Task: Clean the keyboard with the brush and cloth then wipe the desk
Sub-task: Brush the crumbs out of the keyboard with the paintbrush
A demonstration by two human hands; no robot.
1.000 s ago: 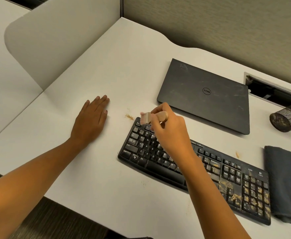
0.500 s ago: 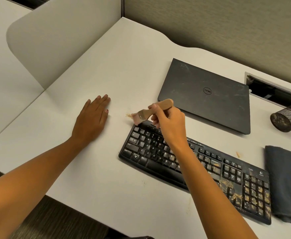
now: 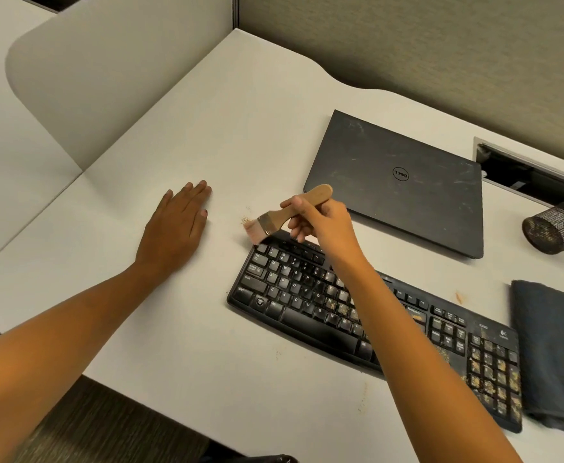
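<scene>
A white desk (image 3: 207, 128) carried a closed black laptop (image 3: 397, 182) at the back, a crumb-strewn black keyboard (image 3: 294, 295) nearer the person, a folded dark cloth (image 3: 551, 355) just beside its right end, and a mesh cup (image 3: 554, 230) lying on its side at far right. The left hand (image 3: 177, 225) lay flat and open left of the keyboard; the right hand (image 3: 324, 225), its forearm crossing the keys, gripped a wooden brush (image 3: 273, 220) with bristles at the keyboard's far left corner, beside a small crumb heap (image 3: 245, 218).

A closed black laptop (image 3: 404, 182) lies near the desk's (image 3: 207, 128) back edge; what looks like a tipped mesh cup (image 3: 556, 228) sits at the right edge.
</scene>
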